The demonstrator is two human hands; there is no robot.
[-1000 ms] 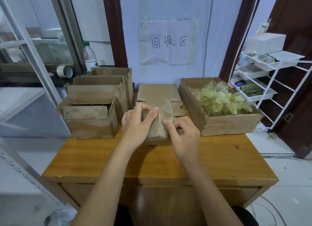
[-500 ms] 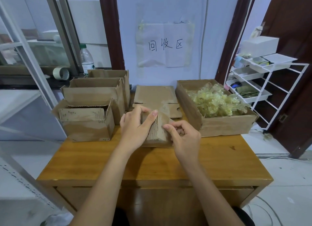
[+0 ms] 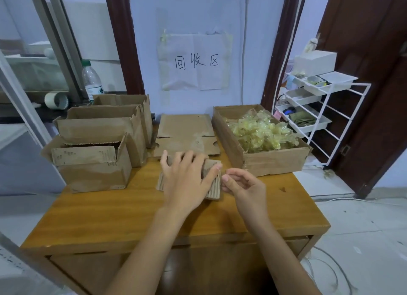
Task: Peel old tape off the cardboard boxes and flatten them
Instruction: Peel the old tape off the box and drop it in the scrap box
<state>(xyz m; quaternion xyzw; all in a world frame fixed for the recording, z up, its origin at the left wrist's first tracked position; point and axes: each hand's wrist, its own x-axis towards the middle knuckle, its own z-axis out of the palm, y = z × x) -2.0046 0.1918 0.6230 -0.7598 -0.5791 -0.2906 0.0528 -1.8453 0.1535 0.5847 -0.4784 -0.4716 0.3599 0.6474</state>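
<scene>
A small flattened corrugated cardboard box (image 3: 214,184) lies at the middle of the wooden table (image 3: 110,211). My left hand (image 3: 187,180) rests flat on it with fingers spread and presses it down. My right hand (image 3: 244,189) hovers just right of the box's edge. Its thumb and forefinger pinch a small clear bit of tape that is hard to make out. Behind lies a flattened cardboard sheet (image 3: 185,131). At the right stands an open box (image 3: 275,162) full of crumpled yellowish tape (image 3: 259,131).
Three open cardboard boxes stand at the left: a front one (image 3: 92,171), a middle one (image 3: 99,127) and a rear one (image 3: 123,100). A water bottle (image 3: 92,81) and a tape roll (image 3: 56,99) sit on the ledge behind. A white wire rack (image 3: 319,100) stands right of the table.
My left hand went from gripping the small box upright to pressing it flat on the table. My right hand pulled away to the right from the box's edge.
</scene>
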